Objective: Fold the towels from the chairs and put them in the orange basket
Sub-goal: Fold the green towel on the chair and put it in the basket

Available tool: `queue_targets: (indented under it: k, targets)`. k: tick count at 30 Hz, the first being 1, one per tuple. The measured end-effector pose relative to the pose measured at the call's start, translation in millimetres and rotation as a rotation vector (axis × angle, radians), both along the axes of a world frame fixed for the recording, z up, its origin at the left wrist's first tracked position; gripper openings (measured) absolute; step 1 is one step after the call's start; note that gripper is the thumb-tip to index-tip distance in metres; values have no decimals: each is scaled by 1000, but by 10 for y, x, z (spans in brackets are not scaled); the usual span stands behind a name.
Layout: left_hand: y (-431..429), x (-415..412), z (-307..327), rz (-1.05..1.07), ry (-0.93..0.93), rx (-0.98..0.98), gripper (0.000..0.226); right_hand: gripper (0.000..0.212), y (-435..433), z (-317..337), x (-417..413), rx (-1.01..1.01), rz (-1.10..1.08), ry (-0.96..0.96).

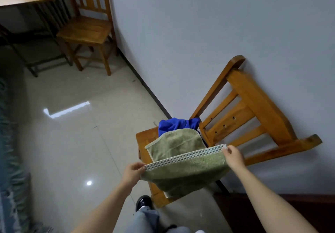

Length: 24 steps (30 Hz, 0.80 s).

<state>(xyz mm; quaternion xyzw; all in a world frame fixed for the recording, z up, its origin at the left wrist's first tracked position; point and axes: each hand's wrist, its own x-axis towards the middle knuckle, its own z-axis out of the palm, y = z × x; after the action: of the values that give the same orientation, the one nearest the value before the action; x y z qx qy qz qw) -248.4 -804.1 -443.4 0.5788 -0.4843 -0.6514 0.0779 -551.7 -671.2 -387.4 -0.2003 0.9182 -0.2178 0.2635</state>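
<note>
My left hand (133, 173) and right hand (233, 155), fingers pinching the checkered hem's corners, held the green towel (184, 171) over the chair (261, 104), blue towel (174, 123) behind.

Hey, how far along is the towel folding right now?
Done: nothing folded shows, and no basket is in view. In hand: the left hand and right hand pinch the green towel by its checkered edge, spread above the chair. Left: folding it, then the blue towel crumpled on that seat, then basketing both.
</note>
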Motion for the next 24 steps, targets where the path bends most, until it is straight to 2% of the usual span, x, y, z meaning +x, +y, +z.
queue_targets:
  k: [7, 11, 15, 18, 24]
  targets:
    - [-64, -159, -249, 140, -34, 22, 13, 18, -149, -361, 35, -69, -9, 38]
    - [-214, -309, -383, 257, -37, -6, 14, 26, -428, -599, -72, -145, 10, 39]
    - [-375, -483, -527, 369, -50, -50, 13, 16, -739, -877, -230, -223, 34, -3]
    - [-583, -623, -712, 471, -75, -70, 13, 17, -1004, -1099, -372, -252, 84, -11]
    - [-888, -832, -1320, 450, -183, -58, 18, 17, -1485, -1743, -694, -168, 196, -13]
